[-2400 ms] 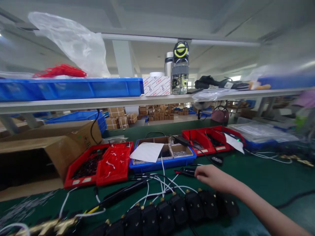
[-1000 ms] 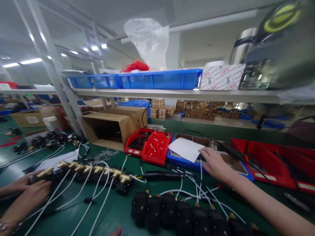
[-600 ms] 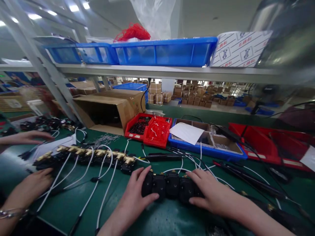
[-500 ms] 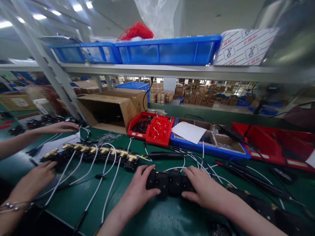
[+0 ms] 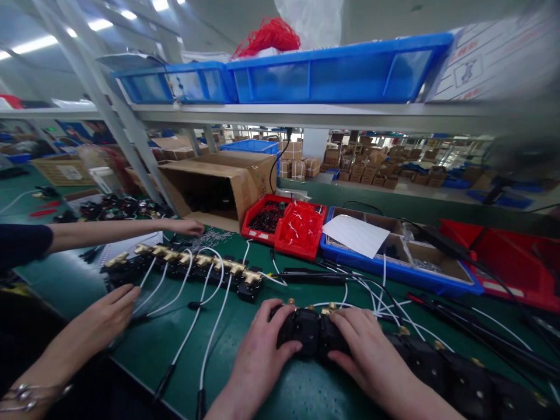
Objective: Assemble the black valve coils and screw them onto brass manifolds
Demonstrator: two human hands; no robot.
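Observation:
My left hand (image 5: 265, 344) is closed round the left end of a row of black blocks with brass fittings (image 5: 307, 333), thumb in front and fingers behind. My right hand (image 5: 367, 347) grips the same row a little to the right, its fingers over a block beside a brass fitting. Between my two hands part of the row shows. More black blocks (image 5: 441, 367) continue to the right beyond my right wrist, partly hidden by it. What lies under my palms is hidden.
At left, a co-worker's hands (image 5: 98, 321) are by another row of blocks with brass tees (image 5: 184, 262) and white cables (image 5: 214, 329). Behind stand a cardboard box (image 5: 249, 181), red bins (image 5: 300, 230) and a blue divided tray (image 5: 350, 262). Blue crates (image 5: 336, 76) sit on the shelf above.
The view has swung to the right of its scene less, with things shifted rightward. Both my hands still grip the blocks, now closer together. The co-worker's far hand has reached toward the small loose pieces.

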